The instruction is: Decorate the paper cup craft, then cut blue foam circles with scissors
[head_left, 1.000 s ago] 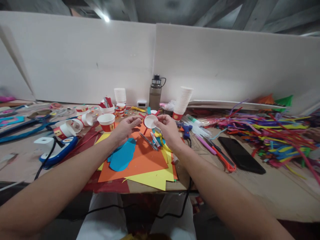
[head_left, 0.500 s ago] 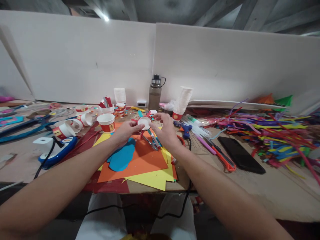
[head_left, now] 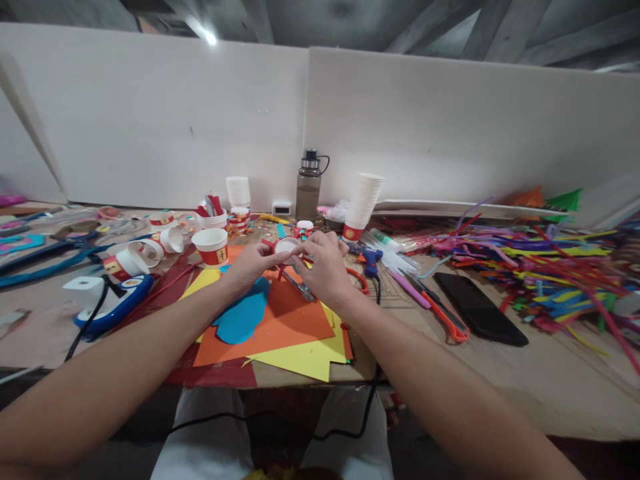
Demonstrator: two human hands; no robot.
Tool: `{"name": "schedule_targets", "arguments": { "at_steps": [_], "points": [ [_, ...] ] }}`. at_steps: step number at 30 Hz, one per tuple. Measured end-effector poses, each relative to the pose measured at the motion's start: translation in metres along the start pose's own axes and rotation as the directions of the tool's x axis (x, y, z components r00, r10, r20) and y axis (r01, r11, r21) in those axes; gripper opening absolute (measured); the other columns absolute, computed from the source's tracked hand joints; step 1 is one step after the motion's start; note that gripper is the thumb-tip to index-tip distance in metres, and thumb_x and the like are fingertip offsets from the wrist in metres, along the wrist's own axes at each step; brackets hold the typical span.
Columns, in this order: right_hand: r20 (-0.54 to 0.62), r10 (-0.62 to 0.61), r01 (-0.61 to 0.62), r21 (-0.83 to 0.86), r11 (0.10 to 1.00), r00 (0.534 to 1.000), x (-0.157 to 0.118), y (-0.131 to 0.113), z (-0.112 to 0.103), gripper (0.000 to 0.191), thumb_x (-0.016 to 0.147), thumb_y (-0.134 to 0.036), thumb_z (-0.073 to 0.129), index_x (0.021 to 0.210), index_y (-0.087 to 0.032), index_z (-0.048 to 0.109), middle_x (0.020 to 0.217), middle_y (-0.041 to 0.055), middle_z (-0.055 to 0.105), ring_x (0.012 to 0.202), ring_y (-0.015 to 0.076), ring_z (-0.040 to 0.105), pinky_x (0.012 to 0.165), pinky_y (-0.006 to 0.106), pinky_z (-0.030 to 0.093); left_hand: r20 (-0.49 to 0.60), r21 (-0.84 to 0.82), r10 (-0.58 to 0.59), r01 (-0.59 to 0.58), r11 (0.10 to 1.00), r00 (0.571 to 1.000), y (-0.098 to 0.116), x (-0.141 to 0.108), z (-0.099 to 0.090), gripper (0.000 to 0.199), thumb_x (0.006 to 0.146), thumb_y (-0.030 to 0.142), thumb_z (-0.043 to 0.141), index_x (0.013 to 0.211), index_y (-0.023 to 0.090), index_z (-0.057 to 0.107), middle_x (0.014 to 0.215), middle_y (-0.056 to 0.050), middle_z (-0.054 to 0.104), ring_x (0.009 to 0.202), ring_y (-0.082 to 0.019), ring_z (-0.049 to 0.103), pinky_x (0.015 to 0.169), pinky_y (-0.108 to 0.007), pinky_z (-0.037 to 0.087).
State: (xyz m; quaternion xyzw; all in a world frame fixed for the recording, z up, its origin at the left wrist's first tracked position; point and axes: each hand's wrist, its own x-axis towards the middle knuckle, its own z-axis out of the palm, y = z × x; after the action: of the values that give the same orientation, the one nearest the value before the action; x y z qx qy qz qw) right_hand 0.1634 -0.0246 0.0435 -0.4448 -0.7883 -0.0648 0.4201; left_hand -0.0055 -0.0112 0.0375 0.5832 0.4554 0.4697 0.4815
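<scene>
Above the orange paper (head_left: 295, 320), my left hand (head_left: 251, 265) pinches the left side of a small white round cup piece (head_left: 286, 246) with red strips around it. My right hand (head_left: 323, 263) is closed at the piece's right side, its thumb and fingers together near the rim; its fingers partly hide that side. A blue paper cutout (head_left: 243, 317) lies on the orange paper. Scissors (head_left: 303, 288) rest on the orange paper below my hands. Yellow sheets (head_left: 300, 358) stick out beneath.
A red and white paper cup (head_left: 211, 247) stands left of my hands. Behind are a bottle (head_left: 308, 190) and stacked cups (head_left: 365, 203). On the right lie a blue glue gun (head_left: 372, 261), a cutter (head_left: 453, 320), a black phone (head_left: 477, 309) and colourful pipe cleaners (head_left: 545, 267).
My right hand has moved slightly left and closed in on the round piece, covering more of its right side. The view has shifted slightly.
</scene>
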Motion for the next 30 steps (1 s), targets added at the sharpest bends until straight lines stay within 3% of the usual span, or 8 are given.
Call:
{"name": "schedule_targets", "arguments": {
  "at_steps": [7, 12, 15, 20, 24, 27, 30],
  "points": [
    [0.007, -0.050, 0.050, -0.028, 0.998, 0.999, -0.001, -0.002, 0.000, 0.007, 0.078, -0.020, 0.061, 0.072, -0.020, 0.064, 0.087, 0.0024, 0.062, 0.089, 0.0195, 0.046, 0.079, 0.036, 0.024, -0.001, 0.126, 0.073, -0.073, 0.989, 0.997, 0.004, -0.002, 0.001, 0.041, 0.057, 0.046, 0.081, 0.079, 0.013, 0.073, 0.077, -0.006, 0.072, 0.075, -0.019, 0.062, 0.073, -0.030, 0.046],
    [-0.004, 0.084, -0.084, 0.061, 0.995, 0.996, 0.004, 0.000, -0.003, 0.012, 0.080, -0.022, 0.060, 0.069, -0.020, 0.062, 0.082, 0.0018, 0.061, 0.086, 0.0190, 0.048, 0.078, 0.035, 0.026, -0.024, 0.068, 0.060, -0.059, 0.996, 0.998, 0.006, -0.003, 0.003, 0.040, 0.054, 0.043, 0.083, 0.078, 0.013, 0.072, 0.077, -0.006, 0.072, 0.077, -0.020, 0.062, 0.075, -0.031, 0.046],
    [-0.006, 0.091, -0.090, 0.097, 0.991, 0.996, 0.005, 0.001, -0.005, 0.010, 0.084, -0.025, 0.060, 0.076, -0.022, 0.065, 0.085, 0.0015, 0.063, 0.089, 0.0199, 0.049, 0.080, 0.036, 0.026, -0.062, 0.046, 0.063, -0.060, 0.997, 0.996, 0.004, -0.001, 0.003, 0.040, 0.052, 0.044, 0.083, 0.076, 0.014, 0.071, 0.076, -0.006, 0.071, 0.075, -0.021, 0.061, 0.073, -0.031, 0.045],
    [0.046, -0.004, 0.000, 0.097, 0.995, 0.999, 0.000, -0.003, -0.006, 0.014, 0.089, -0.029, 0.057, 0.097, -0.024, 0.067, 0.091, 0.0033, 0.063, 0.091, 0.0206, 0.048, 0.081, 0.037, 0.025, -0.086, 0.089, 0.136, -0.128, 0.988, 0.987, 0.003, -0.001, 0.001, 0.031, 0.058, 0.042, 0.080, 0.070, 0.016, 0.068, 0.068, -0.002, 0.065, 0.067, -0.016, 0.054, 0.066, -0.027, 0.041],
    [0.050, -0.052, 0.047, 0.096, 0.994, 0.997, -0.003, -0.007, -0.009, 0.015, 0.090, -0.027, 0.054, 0.098, -0.023, 0.067, 0.094, 0.0042, 0.064, 0.094, 0.0204, 0.048, 0.082, 0.036, 0.026, -0.132, 0.035, 0.194, -0.191, 0.981, 0.972, -0.001, 0.000, 0.000, 0.028, 0.067, 0.041, 0.075, 0.068, 0.016, 0.063, 0.062, 0.001, 0.056, 0.060, -0.011, 0.047, 0.058, -0.024, 0.036],
    [0.087, -0.101, 0.092, 0.103, 0.990, 0.991, -0.005, -0.009, -0.009, 0.015, 0.091, -0.026, 0.052, 0.095, -0.024, 0.067, 0.095, 0.0038, 0.064, 0.093, 0.0197, 0.049, 0.082, 0.036, 0.027, -0.193, -0.080, 0.145, -0.163, 0.983, 0.970, -0.008, 0.005, -0.003, 0.030, 0.066, 0.041, 0.076, 0.074, 0.014, 0.064, 0.065, 0.001, 0.056, 0.059, -0.010, 0.047, 0.056, -0.023, 0.035],
    [0.106, -0.180, 0.165, 0.138, 0.977, 0.978, -0.007, -0.011, -0.009, 0.015, 0.092, -0.025, 0.051, 0.094, -0.022, 0.065, 0.093, 0.0038, 0.065, 0.092, 0.0180, 0.051, 0.083, 0.035, 0.029, -0.184, -0.261, 0.060, -0.107, 0.959, 0.981, -0.013, 0.011, -0.006, 0.033, 0.063, 0.039, 0.079, 0.080, 0.014, 0.064, 0.070, 0.001, 0.058, 0.061, -0.010, 0.049, 0.058, -0.023, 0.038]
  ]
}}
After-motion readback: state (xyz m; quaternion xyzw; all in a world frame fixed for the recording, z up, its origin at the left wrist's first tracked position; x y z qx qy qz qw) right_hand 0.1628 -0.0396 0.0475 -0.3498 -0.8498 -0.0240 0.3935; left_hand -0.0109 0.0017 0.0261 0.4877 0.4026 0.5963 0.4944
